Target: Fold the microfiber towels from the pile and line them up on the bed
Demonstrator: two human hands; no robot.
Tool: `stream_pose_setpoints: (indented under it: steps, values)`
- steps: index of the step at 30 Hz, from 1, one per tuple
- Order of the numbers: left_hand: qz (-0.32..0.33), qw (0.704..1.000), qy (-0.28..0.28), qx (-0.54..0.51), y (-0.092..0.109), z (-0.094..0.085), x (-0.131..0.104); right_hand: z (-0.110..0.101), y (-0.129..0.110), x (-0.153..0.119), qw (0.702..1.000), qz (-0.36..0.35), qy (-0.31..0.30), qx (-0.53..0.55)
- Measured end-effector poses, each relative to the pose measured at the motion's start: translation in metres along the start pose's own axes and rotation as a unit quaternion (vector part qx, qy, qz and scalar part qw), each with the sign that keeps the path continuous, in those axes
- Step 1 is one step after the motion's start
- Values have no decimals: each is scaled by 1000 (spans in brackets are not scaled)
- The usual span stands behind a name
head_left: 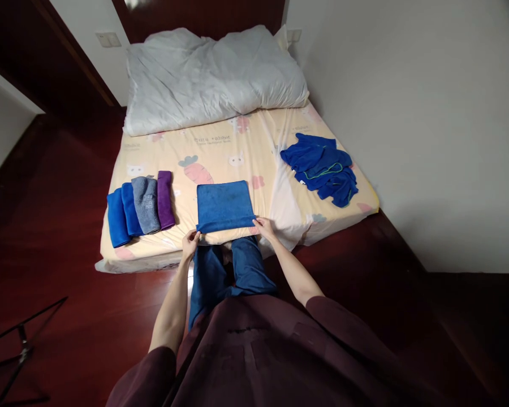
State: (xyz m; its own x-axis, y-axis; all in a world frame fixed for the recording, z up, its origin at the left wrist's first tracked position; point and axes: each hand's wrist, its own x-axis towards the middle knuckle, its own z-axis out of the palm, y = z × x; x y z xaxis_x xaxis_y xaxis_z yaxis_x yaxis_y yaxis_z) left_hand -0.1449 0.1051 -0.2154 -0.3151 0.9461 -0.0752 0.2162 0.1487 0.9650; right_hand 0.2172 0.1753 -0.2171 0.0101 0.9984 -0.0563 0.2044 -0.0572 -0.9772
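Observation:
A blue cloth (224, 202) lies flat near the front edge of the bed, its near edge turned over in a narrow strip. My left hand (190, 243) pinches the near left corner of this cloth, and my right hand (263, 227) pinches the near right corner. Left of it are several folded cloths side by side: two blue ones (119, 217), a grey one (145, 204) and a purple one (165, 200). On the right side of the bed sits a crumpled heap of dark blue cloths (322, 168).
The bed (152, 152) has a patterned yellow cover. A large pale bundle (216, 76) lies across its far end, by the headboard. A white wall (428, 124) stands to the right. A black metal stand (23, 342) is on the floor at lower left.

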Motion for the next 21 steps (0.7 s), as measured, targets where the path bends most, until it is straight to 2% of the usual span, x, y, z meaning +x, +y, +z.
stream_pose_setpoints:
  steps: [13,21]
  values:
    - [-22,999,42,0,-8,9,6,1,8,2,1000,18,16,-2]
    - [22,997,73,32,-8,13,0,0,5,-3,999,19,24,-14]
